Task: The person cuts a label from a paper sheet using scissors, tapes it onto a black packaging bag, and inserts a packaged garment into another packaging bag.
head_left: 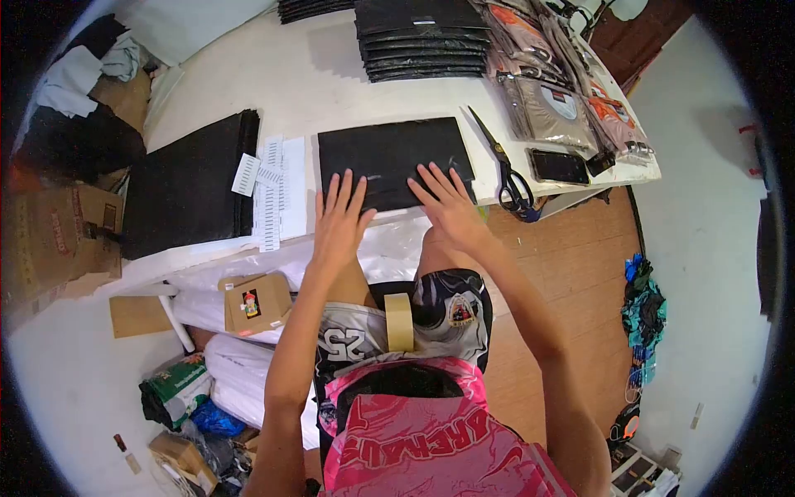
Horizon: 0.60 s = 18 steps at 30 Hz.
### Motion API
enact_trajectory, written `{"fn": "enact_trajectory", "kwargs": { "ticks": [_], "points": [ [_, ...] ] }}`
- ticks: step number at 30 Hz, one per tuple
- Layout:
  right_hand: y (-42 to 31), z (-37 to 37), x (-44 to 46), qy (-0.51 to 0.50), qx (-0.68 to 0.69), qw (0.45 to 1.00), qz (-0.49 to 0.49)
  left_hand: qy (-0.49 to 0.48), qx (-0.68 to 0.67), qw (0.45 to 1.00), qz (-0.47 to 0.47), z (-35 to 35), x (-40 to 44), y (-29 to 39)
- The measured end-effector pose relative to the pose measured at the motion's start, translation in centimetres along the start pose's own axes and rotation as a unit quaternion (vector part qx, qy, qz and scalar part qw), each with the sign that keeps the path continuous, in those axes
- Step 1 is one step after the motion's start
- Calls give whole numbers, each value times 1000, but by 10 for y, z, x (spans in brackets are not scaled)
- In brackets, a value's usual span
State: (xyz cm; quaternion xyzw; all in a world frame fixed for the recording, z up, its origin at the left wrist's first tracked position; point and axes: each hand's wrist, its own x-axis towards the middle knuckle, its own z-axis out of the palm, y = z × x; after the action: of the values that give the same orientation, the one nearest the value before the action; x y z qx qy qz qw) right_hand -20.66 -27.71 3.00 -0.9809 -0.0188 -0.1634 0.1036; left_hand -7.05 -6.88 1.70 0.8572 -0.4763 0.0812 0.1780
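Note:
A flat black plastic packet [389,149] lies on the white table in front of me. My left hand [341,219] rests on its near left corner, fingers stretched out. On its near right part lies my right hand [451,207], fingers spread flat. Neither hand grips anything. To the left are sheets of printed labels [272,195], with a few loose strips on top. Beyond them sits a stack of black plastic bags [195,182]. Scissors [503,161] with dark handles lie to the right of the packet, and a phone [559,166] is just past them.
A pile of black packets [422,41] stands at the back of the table [331,91]. Clear-wrapped beige packages [551,108] fill the right end. A roll of tape [399,323] sits on my lap. Cardboard boxes [62,240] are at the left, and wrapped white rolls [240,364] lie below.

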Motion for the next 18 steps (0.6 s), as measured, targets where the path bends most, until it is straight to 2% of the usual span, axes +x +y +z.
{"fn": "enact_trajectory", "kwargs": {
  "ticks": [4, 10, 13, 15, 17, 18],
  "points": [
    [9, 1, 14, -4, -32, 999, -7, 10, -9, 1000, -27, 3, 11, -17],
    [5, 5, -6, 36, -17, 998, 55, 21, -30, 998, -57, 1, -11, -26],
    [2, 2, -25, 72, -8, 992, 100, 62, -85, 992, -71, -5, -25, -25],
    [-8, 4, -42, 91, 27, 990, 100, 153, -150, 974, -77, -11, -40, -17],
    [-34, 1, -53, 146, 80, 980, 106, 172, -192, 959, -120, -22, -66, -1],
    [-46, 7, -62, 138, 91, 980, 111, 198, -236, 940, -146, -25, -77, 7]
  ]
}}
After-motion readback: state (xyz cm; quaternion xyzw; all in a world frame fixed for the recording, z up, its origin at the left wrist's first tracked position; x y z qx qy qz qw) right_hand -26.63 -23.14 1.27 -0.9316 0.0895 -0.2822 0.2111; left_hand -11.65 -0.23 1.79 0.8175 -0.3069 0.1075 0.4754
